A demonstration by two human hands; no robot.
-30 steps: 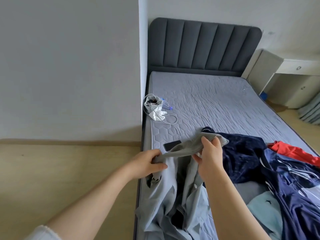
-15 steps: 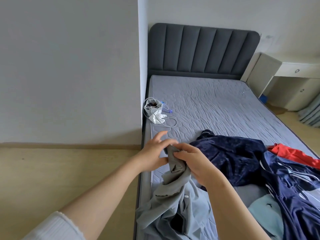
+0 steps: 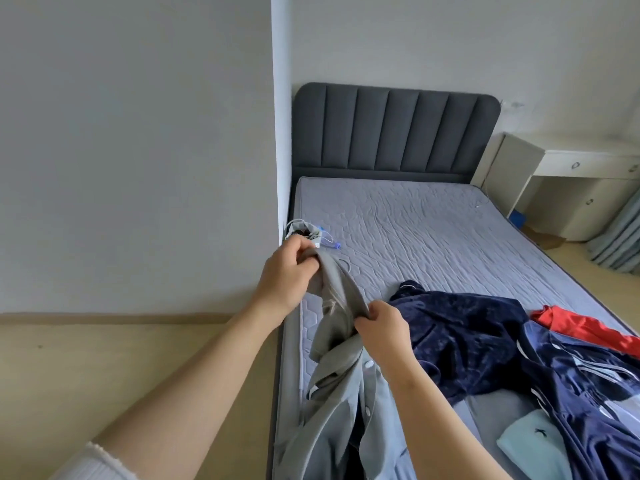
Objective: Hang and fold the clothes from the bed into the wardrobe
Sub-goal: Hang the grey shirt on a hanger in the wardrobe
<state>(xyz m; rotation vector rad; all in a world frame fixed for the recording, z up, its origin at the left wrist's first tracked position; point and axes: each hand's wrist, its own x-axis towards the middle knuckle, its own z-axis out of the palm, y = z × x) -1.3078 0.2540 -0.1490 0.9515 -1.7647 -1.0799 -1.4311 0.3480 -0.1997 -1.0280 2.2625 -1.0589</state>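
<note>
A grey button-up garment (image 3: 341, 386) hangs from both my hands over the bed's left edge. My left hand (image 3: 284, 275) grips its upper end, raised near the wall corner. My right hand (image 3: 381, 329) clutches the bunched fabric lower down and to the right. On the grey mattress (image 3: 433, 230) lie a dark blue velvety garment (image 3: 460, 334), a navy striped jacket (image 3: 588, 386), a red piece (image 3: 588, 329) and a light teal item (image 3: 533, 445). No wardrobe is in view.
A crumpled pouch with a white cable (image 3: 313, 235) lies on the mattress near the wall corner, partly behind my left hand. The dark padded headboard (image 3: 394, 129) stands at the back. A white desk (image 3: 571, 181) and curtain (image 3: 620, 244) are at right; wooden floor (image 3: 121, 375) at left.
My left hand has lifted the garment's end up and to the left, while the right hand slid lower along the fabric, stretching it out. The camera tilted upward.
</note>
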